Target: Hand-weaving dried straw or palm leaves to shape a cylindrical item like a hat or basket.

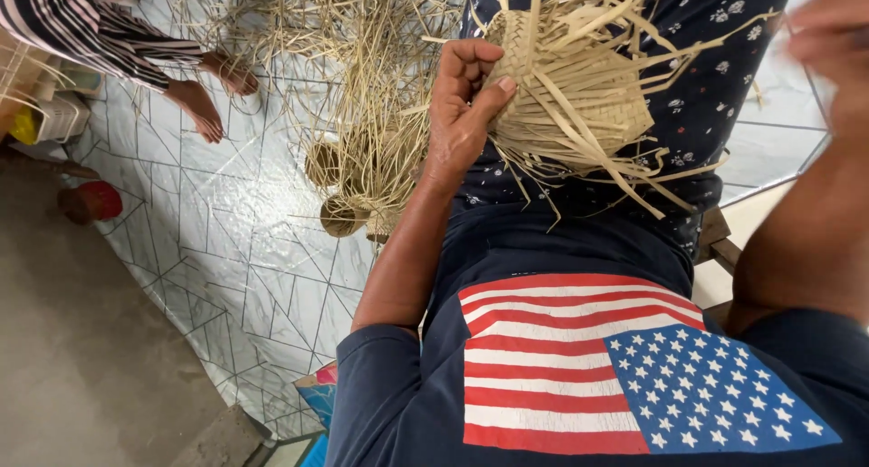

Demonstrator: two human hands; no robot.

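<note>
Your left hand (pixel 462 105) is closed on a half-woven straw basket (pixel 566 87), thumb pressed on top of the woven part and fingers curled round its edge, holding it over your lap. The woven section shows a tight checked pattern near your thumb, and many loose flat strips (pixel 634 173) stick out from it in all directions, some hanging down over your dark flowered trousers (pixel 697 96). Your right hand (pixel 828 37) is raised at the upper right edge of the view, blurred and partly cut off; I cannot tell whether it is open or closed, or whether it holds a strip. On the patterned floor mat (pixel 244 250) to your left lies a heap of loose straw (pixel 362 60), with a few small round woven pieces (pixel 339 218) at its near end. Beyond it, another person's bare feet (pixel 208 91) rest on the mat below a striped garment (pixel 81 23). A small red container (pixel 90 202) stands at the mat's edge
</note>
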